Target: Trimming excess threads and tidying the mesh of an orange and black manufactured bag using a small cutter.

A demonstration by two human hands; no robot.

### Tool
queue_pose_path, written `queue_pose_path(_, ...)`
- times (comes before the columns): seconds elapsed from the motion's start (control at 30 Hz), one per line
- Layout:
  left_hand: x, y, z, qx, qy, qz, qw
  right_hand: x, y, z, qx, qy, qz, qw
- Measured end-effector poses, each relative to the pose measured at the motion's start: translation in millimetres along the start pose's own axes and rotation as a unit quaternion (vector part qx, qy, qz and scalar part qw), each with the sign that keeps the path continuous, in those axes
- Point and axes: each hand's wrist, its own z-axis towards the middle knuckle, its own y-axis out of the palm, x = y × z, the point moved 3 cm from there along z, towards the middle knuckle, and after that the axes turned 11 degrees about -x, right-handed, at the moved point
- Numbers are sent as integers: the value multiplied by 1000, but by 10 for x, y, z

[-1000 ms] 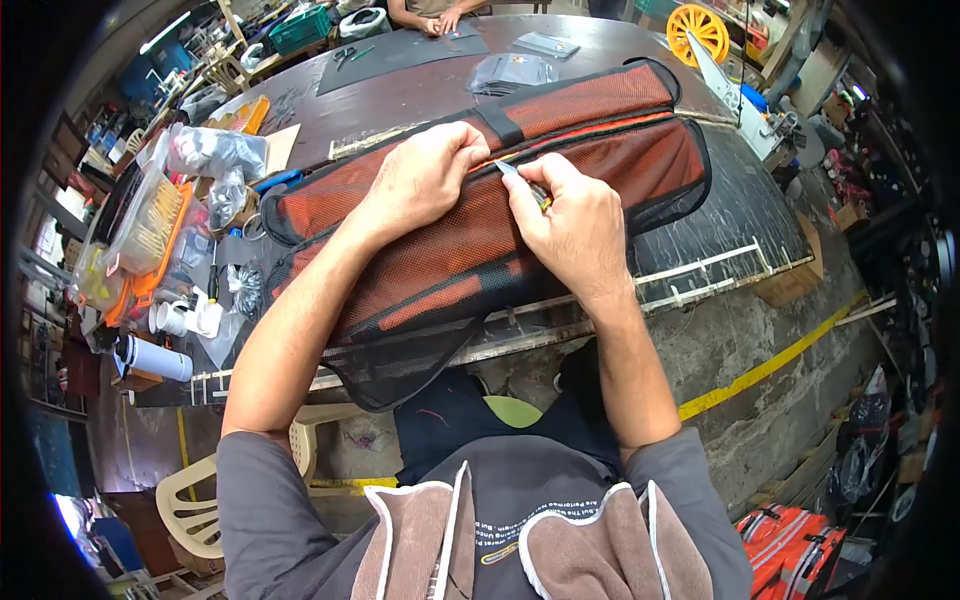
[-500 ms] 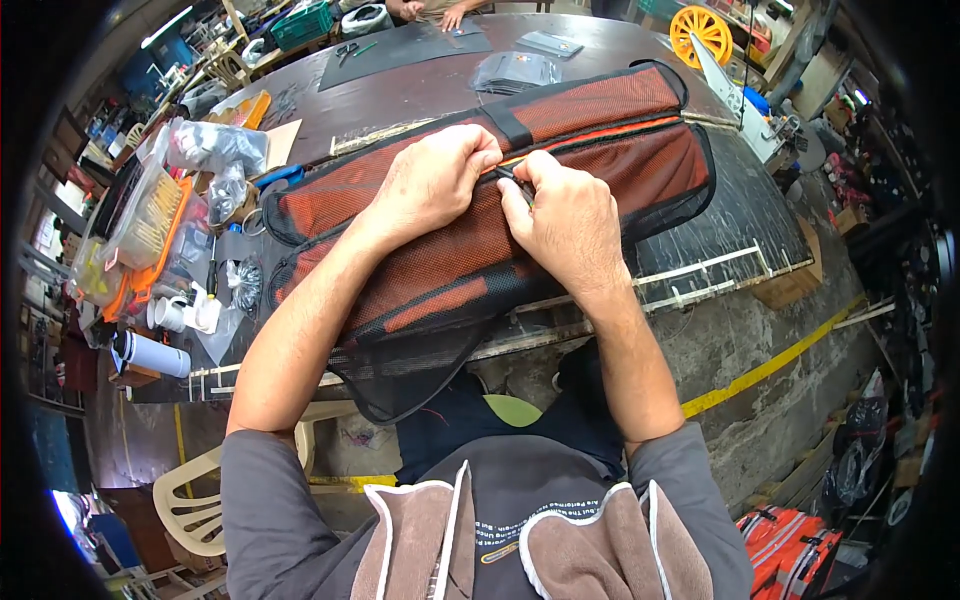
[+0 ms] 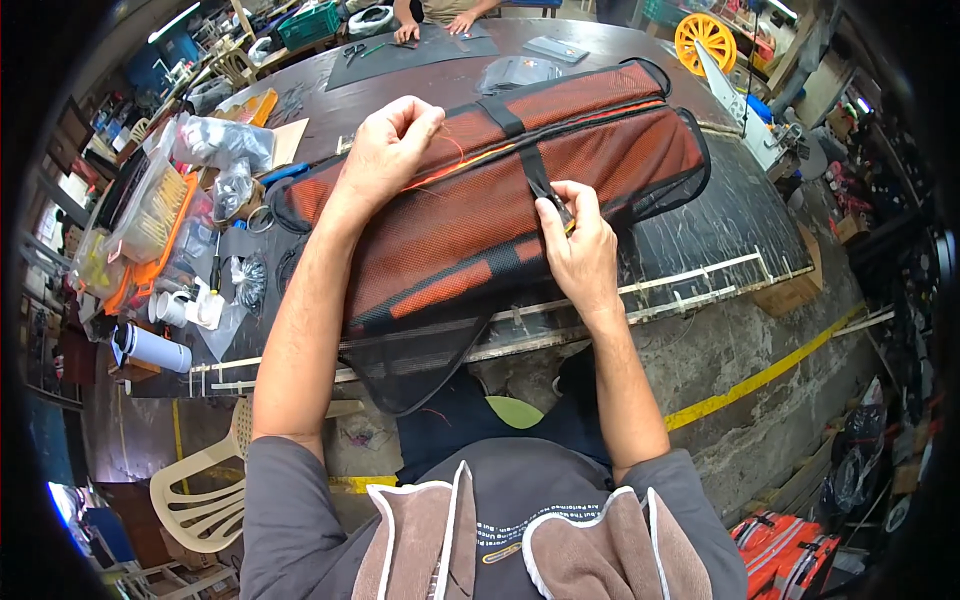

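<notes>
A long orange-red mesh bag [image 3: 450, 230] with black edging and black straps lies across the near part of the table. Over its far side, left of the middle strap, my left hand [image 3: 385, 155] is raised with thumb and forefinger pinched together. A loose orange thread [image 3: 462, 150] runs from those fingertips toward the bag's seam. My right hand [image 3: 582, 235] is closed around a small dark tool [image 3: 562, 208] with a yellow part, possibly thread snips. It rests by the black strap [image 3: 533, 168] on the bag's near panel. Fingers partly hide the tool.
Plastic tubs [image 3: 150, 215], bagged parts and a white tumbler [image 3: 155, 350] crowd the table's left end. Flat plastic packets [image 3: 515, 74] lie beyond the bag. Another person's hands [image 3: 462, 22] work at the far side. A sewing machine [image 3: 760, 130] stands right; a beige chair [image 3: 205, 495] is lower left.
My hands, together at the bag's middle seam before, are now apart. The left has gone left and up with the thread; the right has moved down and right with the dark tool.
</notes>
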Motion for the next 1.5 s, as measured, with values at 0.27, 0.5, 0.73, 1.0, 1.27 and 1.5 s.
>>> queue_pose_path(0.27,125,177,-175,-27,96,294,951,179,64,-165,8,-12,10,1000)
queue_pose_path(0.5,153,225,-174,7,120,344,931,181,81,-253,5,-12,11,1000)
queue_pose_path(0.73,65,179,-190,-36,37,53,997,-40,-33,-155,36,-37,27,998)
queue_pose_path(1.0,40,61,-244,-64,-26,-121,990,-769,123,160,-7,-86,-15,996)
queue_pose_path(1.27,61,98,-272,-81,-19,-134,987,-888,248,378,-83,-37,-136,987)
queue_pose_path(1.5,37,130,-288,-103,-6,-131,986,-976,239,477,-127,-42,-214,968)
